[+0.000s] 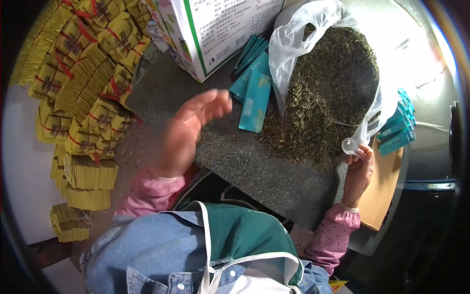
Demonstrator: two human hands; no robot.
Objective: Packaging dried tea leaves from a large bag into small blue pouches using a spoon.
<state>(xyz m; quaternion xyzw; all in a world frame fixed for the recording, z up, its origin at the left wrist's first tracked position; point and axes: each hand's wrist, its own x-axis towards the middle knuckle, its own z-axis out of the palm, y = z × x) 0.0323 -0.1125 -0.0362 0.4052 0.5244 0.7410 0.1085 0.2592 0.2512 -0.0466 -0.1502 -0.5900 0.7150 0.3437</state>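
Note:
My right hand (357,176) grips the handle of a small clear plastic scoop (350,146) at the near right edge of a heap of dried, shredded leaves (323,92). The heap spills out of a clear plastic bag (286,47) onto a speckled grey stone tabletop (249,169). My left hand (200,114) is raised over the tabletop's left side, blurred, with curved fingers and nothing visible in it. Just right of its fingertips lie several flat teal packets (254,103), the front one overlapping those behind.
A large printed carton (216,33) stands at the back. Many bundles of yellow paper packets (84,70), some tied with red ribbon, are stacked at left. More teal packets (398,126) stand upright on the right, near a brown cardboard box (382,191). Bright glare covers the upper right.

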